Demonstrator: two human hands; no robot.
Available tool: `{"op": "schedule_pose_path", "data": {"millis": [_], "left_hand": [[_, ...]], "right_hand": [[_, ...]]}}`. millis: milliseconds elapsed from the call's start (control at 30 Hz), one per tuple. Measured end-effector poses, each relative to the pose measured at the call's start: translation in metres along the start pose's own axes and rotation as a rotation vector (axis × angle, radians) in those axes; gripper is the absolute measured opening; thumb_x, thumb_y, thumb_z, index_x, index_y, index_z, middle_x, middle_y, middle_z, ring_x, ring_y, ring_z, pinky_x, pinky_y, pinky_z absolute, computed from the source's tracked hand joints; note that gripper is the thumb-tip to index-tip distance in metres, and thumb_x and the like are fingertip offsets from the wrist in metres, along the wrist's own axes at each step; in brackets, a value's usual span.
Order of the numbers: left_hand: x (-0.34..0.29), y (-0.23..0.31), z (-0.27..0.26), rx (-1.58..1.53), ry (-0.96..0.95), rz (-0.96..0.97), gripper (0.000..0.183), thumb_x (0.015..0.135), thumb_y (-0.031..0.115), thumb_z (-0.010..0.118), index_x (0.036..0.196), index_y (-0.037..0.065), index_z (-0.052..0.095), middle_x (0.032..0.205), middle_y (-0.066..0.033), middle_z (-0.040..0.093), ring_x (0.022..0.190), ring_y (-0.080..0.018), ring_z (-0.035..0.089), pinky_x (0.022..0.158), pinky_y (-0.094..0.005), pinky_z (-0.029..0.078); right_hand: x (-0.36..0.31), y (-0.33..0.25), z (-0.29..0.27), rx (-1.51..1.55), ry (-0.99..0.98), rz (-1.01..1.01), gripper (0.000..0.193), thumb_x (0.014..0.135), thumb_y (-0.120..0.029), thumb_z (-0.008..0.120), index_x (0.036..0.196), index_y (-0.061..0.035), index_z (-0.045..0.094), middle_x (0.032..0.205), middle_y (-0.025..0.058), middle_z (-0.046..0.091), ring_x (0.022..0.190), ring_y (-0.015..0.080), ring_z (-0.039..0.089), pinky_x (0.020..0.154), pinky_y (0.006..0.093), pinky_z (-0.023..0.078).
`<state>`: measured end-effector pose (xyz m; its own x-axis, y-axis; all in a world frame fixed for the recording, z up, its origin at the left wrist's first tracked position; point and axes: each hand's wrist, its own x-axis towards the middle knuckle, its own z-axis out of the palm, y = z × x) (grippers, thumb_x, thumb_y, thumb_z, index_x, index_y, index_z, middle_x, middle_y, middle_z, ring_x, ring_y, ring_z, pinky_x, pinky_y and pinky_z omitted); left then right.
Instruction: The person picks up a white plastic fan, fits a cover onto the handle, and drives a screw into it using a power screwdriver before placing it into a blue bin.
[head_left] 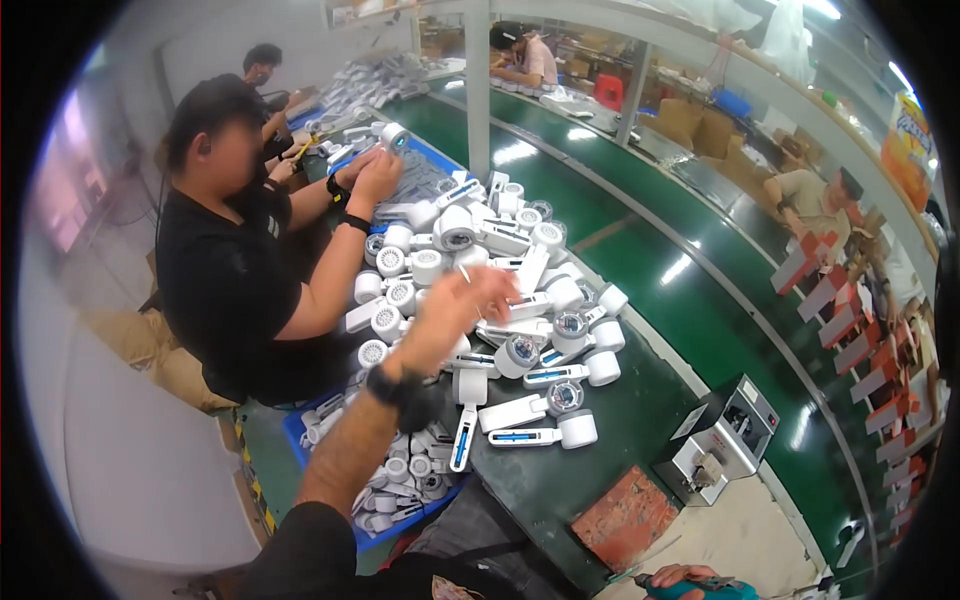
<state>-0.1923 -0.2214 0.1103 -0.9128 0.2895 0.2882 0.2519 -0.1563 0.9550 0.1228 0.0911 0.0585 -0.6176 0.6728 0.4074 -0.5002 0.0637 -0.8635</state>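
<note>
My left hand reaches over a heap of white handheld fan bodies, its fingers stretched out and apart, with no held thing visible. Several fan bodies with round heads and long handles lie around it. Nearer to me, some handles are open along one side, and a blue strip shows inside, as in this fan body. At the bottom edge, my right hand is wrapped round a teal electric screwdriver. Most of that hand and tool is cut off by the picture's edge.
A reddish worn board and a metal machine stand on the dark bench at right. A blue crate of white parts sits below its left edge. One co-worker holds a fan. Beyond runs a green conveyor.
</note>
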Motion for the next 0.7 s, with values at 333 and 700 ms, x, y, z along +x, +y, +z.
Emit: {"op": "schedule_pose_path", "data": {"millis": [333, 700], "left_hand": [[-0.201, -0.096, 0.116, 0.326, -1.434, -0.187, 0.048, 0.099, 0.040, 0.057, 0.129, 0.002, 0.054, 0.114, -0.0161, 0.064, 0.098, -0.0310, 0.065, 0.086, -0.0400, 0.052], [-0.243, -0.282, 0.101, 0.758, -1.021, 0.396, 0.040, 0.097, 0.039, 0.053, 0.122, 0.011, 0.065, 0.118, -0.0124, 0.068, 0.108, -0.0320, 0.064, 0.097, -0.0443, 0.048]], "right_hand": [[0.040, 0.061, -0.017, 0.048, 0.188, -0.039, 0.039, 0.104, -0.040, 0.048, 0.117, -0.0036, 0.053, 0.067, 0.0015, 0.045, 0.061, 0.0107, 0.044, 0.056, 0.0254, 0.038], [0.120, 0.071, -0.039, -0.355, 0.260, -0.151, 0.030, 0.097, -0.027, 0.064, 0.106, 0.0021, 0.059, 0.072, 0.0015, 0.059, 0.066, 0.0099, 0.056, 0.063, 0.0257, 0.045]]}}
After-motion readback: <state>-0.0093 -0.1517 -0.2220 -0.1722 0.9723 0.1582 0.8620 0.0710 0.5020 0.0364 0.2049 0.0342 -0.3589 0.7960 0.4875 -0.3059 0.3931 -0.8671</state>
